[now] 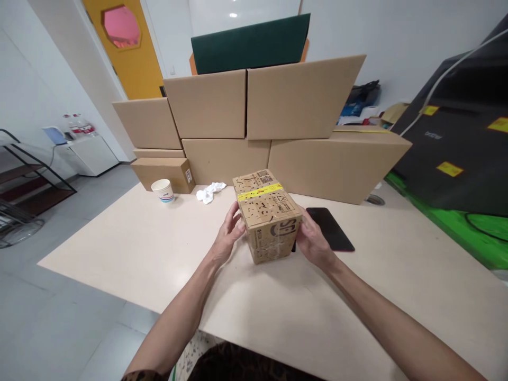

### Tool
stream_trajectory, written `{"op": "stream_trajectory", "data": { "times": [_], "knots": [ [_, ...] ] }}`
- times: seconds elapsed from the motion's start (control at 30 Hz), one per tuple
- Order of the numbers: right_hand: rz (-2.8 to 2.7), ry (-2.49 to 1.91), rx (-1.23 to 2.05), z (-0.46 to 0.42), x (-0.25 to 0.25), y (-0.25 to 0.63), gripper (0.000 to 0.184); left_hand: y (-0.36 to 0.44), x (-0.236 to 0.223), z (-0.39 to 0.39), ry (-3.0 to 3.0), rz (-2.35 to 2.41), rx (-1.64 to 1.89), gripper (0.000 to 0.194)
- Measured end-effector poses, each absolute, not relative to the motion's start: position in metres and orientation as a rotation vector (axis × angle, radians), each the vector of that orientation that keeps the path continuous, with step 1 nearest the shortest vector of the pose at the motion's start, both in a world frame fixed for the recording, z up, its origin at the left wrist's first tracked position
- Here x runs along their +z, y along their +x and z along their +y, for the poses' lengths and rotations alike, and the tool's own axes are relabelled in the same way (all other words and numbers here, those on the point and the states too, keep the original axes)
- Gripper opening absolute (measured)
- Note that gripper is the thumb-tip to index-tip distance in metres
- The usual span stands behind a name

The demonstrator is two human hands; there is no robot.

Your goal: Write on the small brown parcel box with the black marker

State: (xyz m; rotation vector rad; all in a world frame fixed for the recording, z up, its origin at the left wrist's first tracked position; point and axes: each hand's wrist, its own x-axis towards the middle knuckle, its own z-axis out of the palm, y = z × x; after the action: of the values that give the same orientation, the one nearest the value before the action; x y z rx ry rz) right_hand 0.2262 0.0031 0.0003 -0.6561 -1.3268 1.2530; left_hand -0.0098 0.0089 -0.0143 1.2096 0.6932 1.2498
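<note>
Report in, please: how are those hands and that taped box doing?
Left hand and right hand against opposite sides of yellow-taped cardboard box. Printed top facing up. Black tablet close beyond right hand.

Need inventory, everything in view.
Flat tabletop: 1, pale beige, foreground
Printed taped cardboard box: 1, brown, tabletop centre
Large plain cardboard boxes: 5+, brown, stacked, rear
Small labelled carton: 1, brown, rear left
Rectangular box: 1, dark green, above stack
Paper cup: 1, white, before carton
Crumpled tissue: count unclear, white, right of cup
Flat slab: 1, black, tabletop right
Door: 1, yellow, back left
Low cabinet: 1, white, left
Bottles: 2+, clear, red labels, on cabinet
Metal rack: 1, black, far left
Bulky case: 1, black, far right
Smooth surface: 1, green, lower right
Forearms: 2, bare, foreground
Left grip: 1, bare, at printed box's left
Right grip: 1, bare, at printed box's right
</note>
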Motion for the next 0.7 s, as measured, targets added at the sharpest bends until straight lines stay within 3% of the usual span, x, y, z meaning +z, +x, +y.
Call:
{"op": "stream_trajectory", "data": {
  "times": [0.17,0.37,0.63,0.7],
  "knots": [
    [-1.683,-0.642,0.943,0.009,0.002,0.238,0.085,-0.007,-0.008,0.004,1.284,0.583,1.347,0.099],
    [-2.078,-0.553,0.295,0.011,0.010,0.242,0.075,-0.014,0.011,-0.002,1.084,0.524,1.300,0.102],
    [-2.379,-0.519,0.045,-0.007,-0.004,0.216,0.072,-0.071,0.032,0.012,0.989,1.049,1.367,0.096],
    [-2.426,-0.546,0.039,-0.008,-0.009,0.211,0.070,-0.083,0.034,0.014,1.073,1.123,1.375,0.086]
  ]
}}
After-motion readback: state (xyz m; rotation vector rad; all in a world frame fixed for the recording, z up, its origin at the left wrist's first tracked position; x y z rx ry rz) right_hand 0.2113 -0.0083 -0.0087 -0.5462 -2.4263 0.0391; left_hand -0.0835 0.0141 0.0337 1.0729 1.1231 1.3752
